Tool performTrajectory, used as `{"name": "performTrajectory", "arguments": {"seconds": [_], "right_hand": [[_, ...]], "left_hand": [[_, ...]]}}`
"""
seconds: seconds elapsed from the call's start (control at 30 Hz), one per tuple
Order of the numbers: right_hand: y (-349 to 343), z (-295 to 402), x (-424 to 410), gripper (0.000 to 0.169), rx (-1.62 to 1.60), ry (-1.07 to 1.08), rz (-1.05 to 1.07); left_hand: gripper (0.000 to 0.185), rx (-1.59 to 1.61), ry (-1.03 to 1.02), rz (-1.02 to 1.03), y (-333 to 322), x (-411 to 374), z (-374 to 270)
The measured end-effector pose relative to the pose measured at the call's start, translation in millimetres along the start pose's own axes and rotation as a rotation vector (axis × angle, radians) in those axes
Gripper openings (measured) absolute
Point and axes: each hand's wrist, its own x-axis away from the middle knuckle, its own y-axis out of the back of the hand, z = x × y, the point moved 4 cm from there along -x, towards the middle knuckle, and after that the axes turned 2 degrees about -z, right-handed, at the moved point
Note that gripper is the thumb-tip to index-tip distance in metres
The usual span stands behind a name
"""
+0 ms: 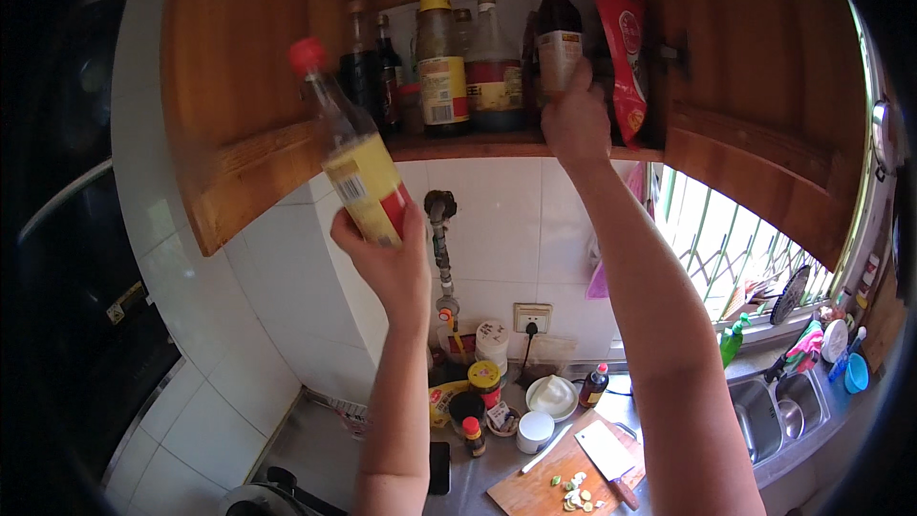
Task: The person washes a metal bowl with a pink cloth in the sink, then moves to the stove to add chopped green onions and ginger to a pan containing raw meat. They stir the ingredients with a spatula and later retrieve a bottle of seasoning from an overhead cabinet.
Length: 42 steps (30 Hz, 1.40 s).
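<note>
My left hand (pixel 387 265) grips the base of a clear bottle (pixel 362 172) with a red cap and a yellow and red label. The bottle tilts to the left, in front of an open wooden wall cabinet (pixel 494 150). Inside that cabinet, my right hand (pixel 579 122) holds a dark sauce bottle (pixel 559 18) with a pale label low on its body; the hand covers its base. To its left stand a bottle of dark liquid (pixel 494 72) and a yellow-necked bottle (pixel 442 79). A red packet (pixel 625 64) leans just right of my right hand.
Both cabinet doors, left (pixel 243 86) and right (pixel 759 100), swing outward. Below are a cutting board (pixel 523 484) with a cleaver (pixel 602 448) and sliced pieces, several jars, a small red-capped bottle (pixel 473 437) and a bowl (pixel 551 412). A sink (pixel 759 430) lies right, under a barred window.
</note>
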Motion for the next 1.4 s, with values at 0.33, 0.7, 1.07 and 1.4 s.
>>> {"name": "performTrajectory", "arguments": {"seconds": [0.33,0.7,1.07,1.4], "right_hand": [[2,6,0,0.076,-0.013,-0.03,0.048],[4,3,0,0.073,0.053,0.041,-0.008],[14,13,1,0.078,0.03,0.257,0.022],[23,20,12,0.087,-0.1,0.171,0.022]], "left_hand": [[0.064,-0.211,-0.061,0.153,-81,-108,8],[0.065,-0.703,-0.154,0.168,-92,-108,12],[0.072,-0.724,-0.364,-0.007,-89,-101,20],[0.072,-0.699,-0.324,0.039,-81,-95,11]]}}
